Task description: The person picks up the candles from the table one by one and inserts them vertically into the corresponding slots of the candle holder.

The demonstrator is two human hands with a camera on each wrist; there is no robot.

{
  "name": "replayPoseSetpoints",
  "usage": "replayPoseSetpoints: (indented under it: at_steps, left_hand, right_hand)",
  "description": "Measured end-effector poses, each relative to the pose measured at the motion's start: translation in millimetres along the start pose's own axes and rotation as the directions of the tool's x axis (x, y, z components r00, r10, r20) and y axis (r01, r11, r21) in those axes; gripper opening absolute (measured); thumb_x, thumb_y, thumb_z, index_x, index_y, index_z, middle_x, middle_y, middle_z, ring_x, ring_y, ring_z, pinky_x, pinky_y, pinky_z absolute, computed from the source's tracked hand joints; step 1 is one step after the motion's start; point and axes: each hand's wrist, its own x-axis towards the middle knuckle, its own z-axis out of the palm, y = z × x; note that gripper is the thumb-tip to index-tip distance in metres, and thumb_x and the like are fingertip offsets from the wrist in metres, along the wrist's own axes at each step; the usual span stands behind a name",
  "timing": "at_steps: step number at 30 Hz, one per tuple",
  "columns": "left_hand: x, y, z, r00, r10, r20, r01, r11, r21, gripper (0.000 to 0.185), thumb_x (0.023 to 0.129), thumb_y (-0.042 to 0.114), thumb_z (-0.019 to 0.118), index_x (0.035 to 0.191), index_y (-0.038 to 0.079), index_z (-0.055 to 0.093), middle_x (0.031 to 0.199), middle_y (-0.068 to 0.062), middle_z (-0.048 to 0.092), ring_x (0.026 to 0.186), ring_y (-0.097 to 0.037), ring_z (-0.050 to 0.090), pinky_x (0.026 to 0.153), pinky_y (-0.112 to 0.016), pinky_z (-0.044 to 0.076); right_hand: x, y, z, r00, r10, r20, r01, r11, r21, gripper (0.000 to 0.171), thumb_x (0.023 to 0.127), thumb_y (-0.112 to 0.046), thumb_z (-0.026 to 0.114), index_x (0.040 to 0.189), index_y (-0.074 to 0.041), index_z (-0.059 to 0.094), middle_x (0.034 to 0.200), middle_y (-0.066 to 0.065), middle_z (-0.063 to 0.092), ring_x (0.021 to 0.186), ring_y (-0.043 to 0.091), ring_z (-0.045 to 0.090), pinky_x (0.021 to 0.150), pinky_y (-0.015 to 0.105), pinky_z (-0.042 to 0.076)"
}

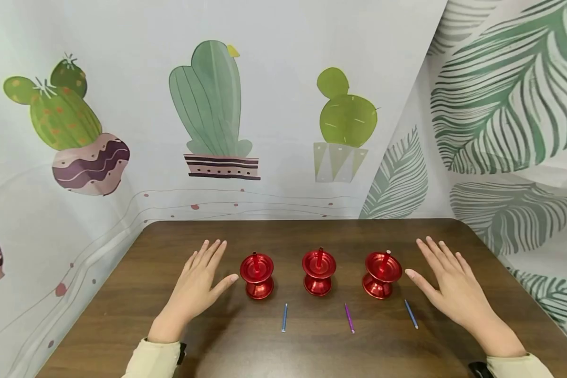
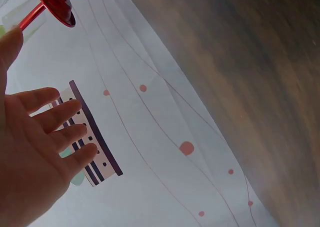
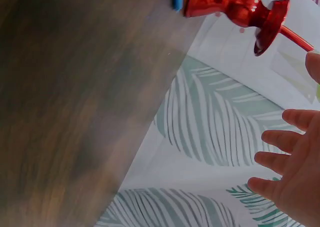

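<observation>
Both hands are flat and hold nothing: left hand (image 1: 196,286); right hand (image 1: 451,286); three red stands (image 1: 318,272) wait; three sticks (image 1: 349,318) lie untouched on the table (image 1: 123,294).

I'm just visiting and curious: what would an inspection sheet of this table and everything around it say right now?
Surface: dark wooden table.
Job's things: three red metal stands in a row, left stand, middle stand, right stand; in front lie a blue stick, a purple stick and another blue stick.
Clutter: nothing seen.
Hands: left hand and right hand open, fingers spread, holding nothing, flanking the stands.
Cables: nothing seen.
Surroundings: cactus-print backdrop behind, leaf-print backdrop on the right.
</observation>
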Motion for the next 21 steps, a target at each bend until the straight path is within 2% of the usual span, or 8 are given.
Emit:
replayPoseSetpoints:
  at_steps: [5, 9, 15, 21]
  left_hand:
    - [3.1, 1.5, 0.3, 0.997, 0.033, -0.068, -0.037, 0.998, -0.057, 0.073, 0.088, 0.038, 0.069, 0.144, 0.001, 0.040, 0.144, -0.018, 0.044, 0.138, -0.039, 0.032, 0.109, -0.057, 0.027]
    - [5.0, 4.3, 0.3, 0.993, 0.042, -0.107, -0.056, 0.990, -0.129, 0.069, 0.086, 0.030, 0.073, 0.141, 0.000, 0.043, 0.141, -0.018, 0.048, 0.135, -0.038, 0.037, 0.105, -0.058, 0.032]
    - [6.4, 11.5, -1.8, 0.995, 0.011, -0.097, -0.035, 0.968, -0.250, 0.067, 0.086, 0.028, 0.073, 0.141, 0.003, 0.045, 0.142, -0.018, 0.047, 0.133, -0.038, 0.039, 0.105, -0.058, 0.033]
    - [9.5, 17.5, -2.0, 0.997, 0.009, -0.074, -0.033, 0.945, -0.326, 0.063, 0.086, 0.024, 0.073, 0.139, 0.003, 0.047, 0.140, -0.018, 0.049, 0.131, -0.038, 0.042, 0.104, -0.055, 0.036]
  right_hand:
    - [4, -6, -4, 0.998, -0.021, -0.053, 0.025, 0.997, 0.071, 0.067, 0.094, -0.033, 0.061, 0.149, -0.007, 0.033, 0.148, 0.024, 0.037, 0.139, 0.041, 0.027, 0.117, 0.050, 0.010]
    - [9, -12, -8, 0.989, -0.038, -0.145, 0.057, 0.991, 0.125, 0.062, 0.092, -0.025, 0.064, 0.146, -0.006, 0.040, 0.142, 0.023, 0.045, 0.135, 0.041, 0.035, 0.116, 0.048, 0.017]
    - [16, -28, -16, 0.966, -0.027, -0.258, 0.077, 0.980, 0.186, 0.056, 0.088, -0.017, 0.070, 0.139, -0.006, 0.050, 0.135, 0.021, 0.053, 0.129, 0.040, 0.043, 0.110, 0.050, 0.029]
    - [22, -51, -23, 0.961, -0.007, -0.277, 0.074, 0.970, 0.232, 0.056, 0.086, -0.014, 0.072, 0.139, -0.010, 0.052, 0.131, 0.021, 0.056, 0.121, 0.043, 0.048, 0.106, 0.051, 0.033]
